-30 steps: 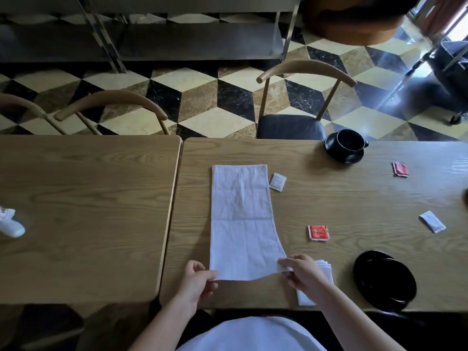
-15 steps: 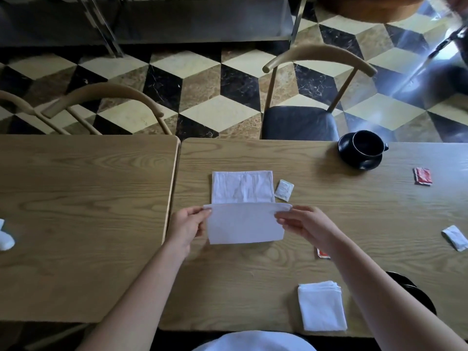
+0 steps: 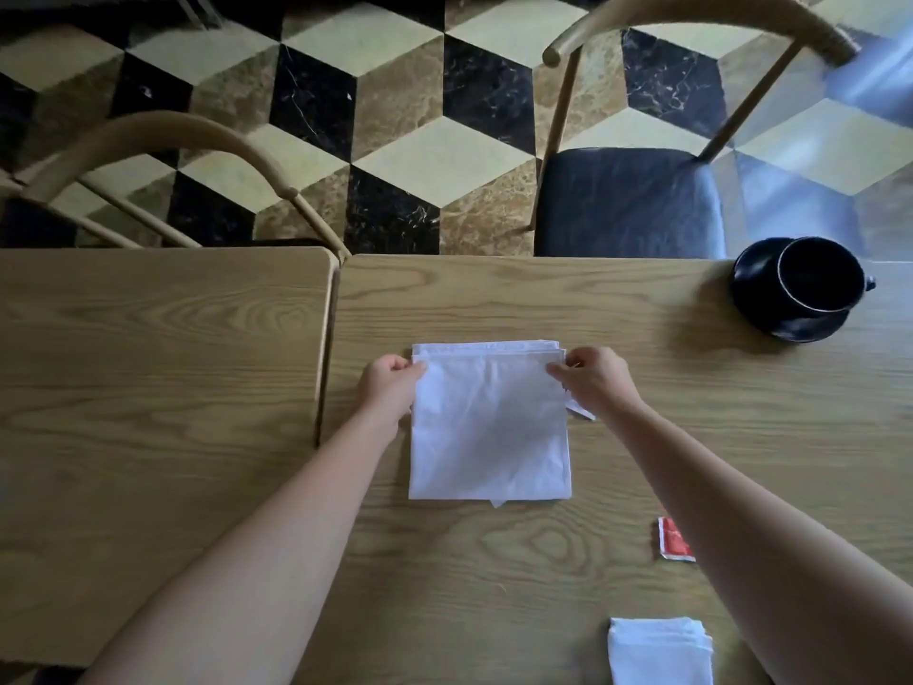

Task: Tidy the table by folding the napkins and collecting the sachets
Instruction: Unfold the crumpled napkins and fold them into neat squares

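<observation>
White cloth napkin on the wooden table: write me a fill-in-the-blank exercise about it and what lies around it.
1. Both hands, left hand and right hand, pinch the white cloth napkin at its ____ corners.
2. The black cup stands on a black ____.
3. The sachet by the right forearm is ____.

Missing words: far; saucer; red
</observation>
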The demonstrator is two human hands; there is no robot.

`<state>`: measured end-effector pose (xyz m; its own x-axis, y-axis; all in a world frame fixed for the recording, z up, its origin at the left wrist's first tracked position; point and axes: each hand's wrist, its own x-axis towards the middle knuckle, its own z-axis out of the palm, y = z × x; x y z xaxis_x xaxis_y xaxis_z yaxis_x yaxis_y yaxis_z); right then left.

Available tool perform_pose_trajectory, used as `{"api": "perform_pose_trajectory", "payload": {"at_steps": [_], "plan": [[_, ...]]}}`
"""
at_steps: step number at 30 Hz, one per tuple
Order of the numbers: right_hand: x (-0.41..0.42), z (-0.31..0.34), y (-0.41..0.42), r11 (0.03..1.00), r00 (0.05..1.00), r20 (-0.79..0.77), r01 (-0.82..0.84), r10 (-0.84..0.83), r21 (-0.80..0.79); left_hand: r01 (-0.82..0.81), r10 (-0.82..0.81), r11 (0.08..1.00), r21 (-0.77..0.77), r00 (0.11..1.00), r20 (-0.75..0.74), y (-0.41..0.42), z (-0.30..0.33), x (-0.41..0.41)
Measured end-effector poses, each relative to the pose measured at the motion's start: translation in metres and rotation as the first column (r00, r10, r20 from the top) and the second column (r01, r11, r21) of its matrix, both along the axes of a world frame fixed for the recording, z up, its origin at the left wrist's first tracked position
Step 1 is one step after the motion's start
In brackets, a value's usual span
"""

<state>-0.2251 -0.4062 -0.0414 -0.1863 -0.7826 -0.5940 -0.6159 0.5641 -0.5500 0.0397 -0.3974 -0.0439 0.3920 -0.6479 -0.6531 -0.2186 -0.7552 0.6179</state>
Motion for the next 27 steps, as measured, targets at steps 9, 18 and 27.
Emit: {"api": "perform_pose_trajectory", "payload": {"at_steps": [9, 18, 27], "plan": [[0.005, -0.019, -0.01, 0.998, 0.998, 0.02, 0.063, -0.063, 0.003, -0.034, 0.034, 0.999, 0.03, 0.999, -0.002, -0.018, -0.024, 0.004], [0.033, -0.004, 0.056, 0.969, 0.991, -0.064, -0.126, 0.115, -0.212, 0.491, -0.353, 0.847, -0.205, 0.806, 0.475, 0.051, 0.002, -0.023], [0.066, -0.014, 0.153, 0.839, 0.838, -0.074, -0.544, 0.541, -0.013, 0.84, -0.811, 0.542, 0.01, 0.52, 0.27, 0.149, -0.018, -0.037]]}}
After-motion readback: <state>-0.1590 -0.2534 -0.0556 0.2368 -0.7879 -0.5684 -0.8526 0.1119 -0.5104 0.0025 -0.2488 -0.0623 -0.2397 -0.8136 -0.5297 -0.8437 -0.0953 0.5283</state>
